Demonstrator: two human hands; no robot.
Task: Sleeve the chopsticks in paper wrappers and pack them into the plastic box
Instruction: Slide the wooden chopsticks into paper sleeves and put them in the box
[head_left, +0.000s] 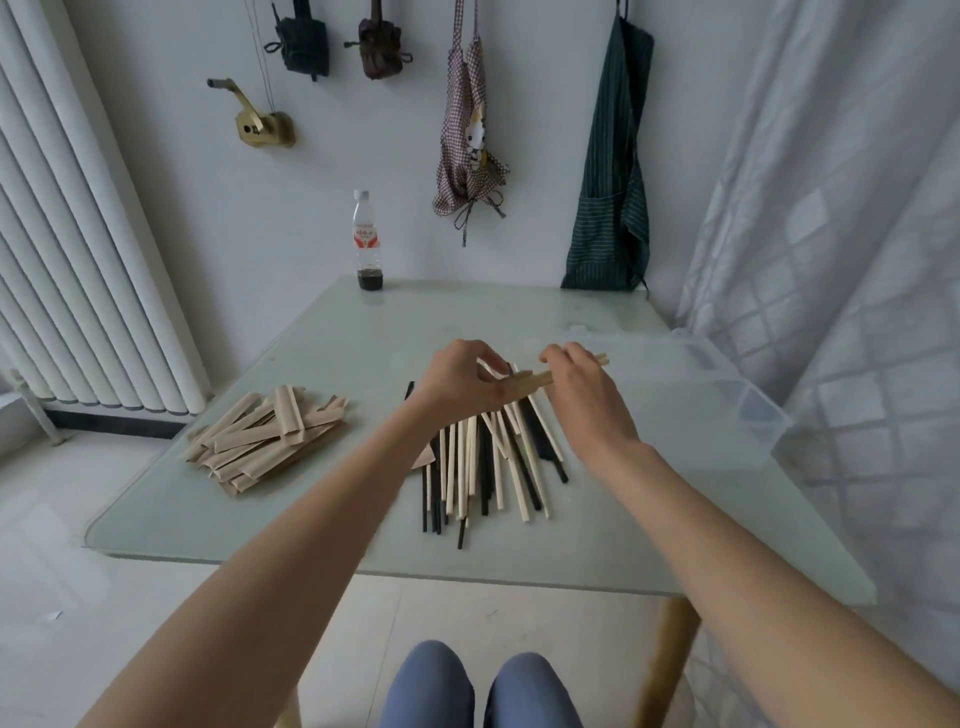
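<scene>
Chopsticks (540, 378) (a pale pair) pinched by both hands, left (462, 382) and right (582, 387).

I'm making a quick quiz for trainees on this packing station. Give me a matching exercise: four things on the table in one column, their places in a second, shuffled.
Things:
1. paper wrappers
2. loose chopsticks
3. plastic box
4. bottle

Places:
A. far edge of the table, upright
B. right side of the table
C. left side, in a pile
D. middle, below both hands

Pairs: 1-C, 2-D, 3-B, 4-A
</scene>
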